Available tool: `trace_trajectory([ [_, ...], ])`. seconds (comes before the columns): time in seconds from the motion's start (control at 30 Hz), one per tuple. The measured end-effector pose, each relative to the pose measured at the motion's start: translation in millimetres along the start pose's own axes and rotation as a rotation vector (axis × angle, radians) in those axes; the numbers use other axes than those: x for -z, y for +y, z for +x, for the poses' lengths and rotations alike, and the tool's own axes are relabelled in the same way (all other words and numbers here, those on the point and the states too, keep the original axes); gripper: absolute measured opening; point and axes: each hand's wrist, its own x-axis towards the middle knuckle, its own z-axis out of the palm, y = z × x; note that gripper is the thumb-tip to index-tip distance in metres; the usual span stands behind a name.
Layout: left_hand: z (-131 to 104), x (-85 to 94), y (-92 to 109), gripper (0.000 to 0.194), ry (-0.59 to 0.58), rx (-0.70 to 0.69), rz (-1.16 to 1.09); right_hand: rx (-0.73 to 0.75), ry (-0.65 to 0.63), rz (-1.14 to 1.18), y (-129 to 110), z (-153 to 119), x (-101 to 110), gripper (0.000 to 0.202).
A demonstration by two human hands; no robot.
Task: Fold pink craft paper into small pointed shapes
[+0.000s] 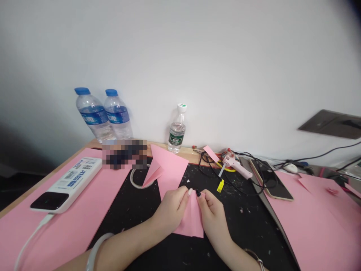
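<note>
A small creased sheet of pink paper (191,222) hangs between my two hands over the black mat (239,233). My left hand (175,207) pinches its top edge with the thumb on the near side. Close beside it, my right hand (213,212) grips the same edge, thumb pressed near the fold. The fingers behind the paper are mostly hidden. Just beyond my left hand lies a larger piece of folded pink paper (173,169), one flap standing up over a white ring (132,180), perhaps a roll of tape.
A white power bank (81,177) with a cable rests on pink sheets at left. Two blue-capped bottles (118,116) and a smaller water bottle (177,131) stand by the wall. A pink glue gun (237,165), black cables and a phone (272,180) lie at right.
</note>
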Motion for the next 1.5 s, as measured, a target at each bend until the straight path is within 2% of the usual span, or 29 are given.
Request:
trace_trajectory([
  [0.3, 1.1, 0.0, 0.9, 0.032, 0.018, 0.024, -0.045, -0.021, 0.014, 0.038, 0.0, -1.0, -0.3, 0.033],
  [0.47, 4.4, 5.8, 1.7, 0.036, -0.097, 0.077, -0.209, -0.002, 0.017, 0.011, 0.6, 2.6, 4.9, 0.033],
  [0.57, 4.7, 6.6, 0.5, 0.038, -0.161, 0.092, -0.201, 0.016, 0.006, 0.01, 1.9, 5.1, 7.8, 0.033],
  [0.67, 4.3, 5.4, -1.0, 0.037, -0.114, 0.09, -0.108, 0.006, -0.012, 0.024, 5.2, 7.1, 8.0, 0.035],
  [0.87, 2.9, 3.3, -1.2, 0.032, -0.036, 0.09, 0.053, 0.025, 0.04, -0.062, 12.6, 8.3, 3.1, 0.035],
  [1.17, 2.1, -2.7, -3.6, 0.033, 0.028, 0.084, 0.029, 0.054, 0.083, -0.08, 13.6, 7.6, 0.2, 0.031],
  [1.5, 3.5, 0.8, -4.3, 0.033, 0.064, 0.06, 0.053, 0.054, 0.118, -0.118, 12.4, 6.2, 2.5, 0.031],
])
